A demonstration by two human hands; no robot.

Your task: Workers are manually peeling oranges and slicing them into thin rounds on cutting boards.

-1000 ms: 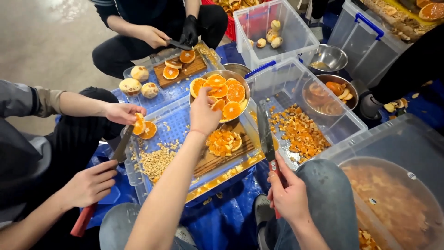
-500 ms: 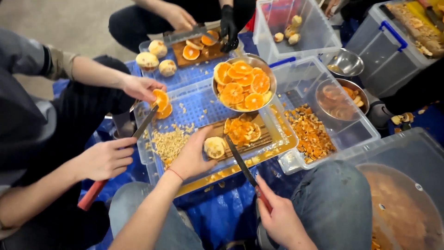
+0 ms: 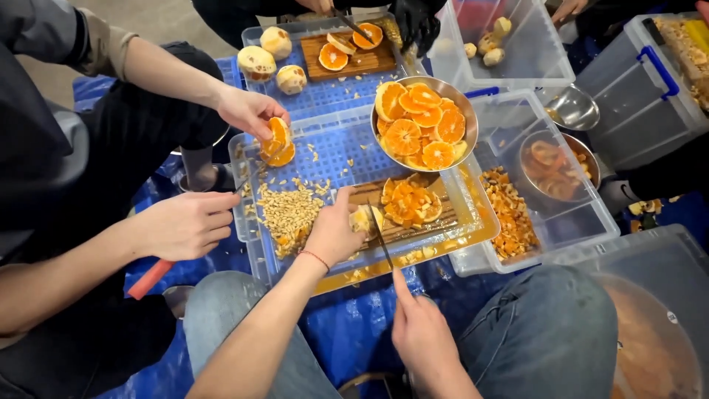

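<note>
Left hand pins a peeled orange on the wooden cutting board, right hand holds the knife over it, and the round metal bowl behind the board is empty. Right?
Not quite. In the head view the round metal bowl is full of orange slices, not empty. The rest holds: the left hand pins a peeled orange on the wooden cutting board, and the right hand holds the knife over it.

no signs, screens or printed labels show here; the only packaging is a set of see-through plastic storage boxes. one clear box [image 3: 517, 44] stands at the top centre-right with pale walls. a second clear box [image 3: 583, 229] sits below it, right of the work area. a greyish box with a blue handle clip [image 3: 653, 81] stands at the far right. another clear box [image 3: 665, 258] fills the lower right corner. all are rectangular, with no visible sticker on them
</note>
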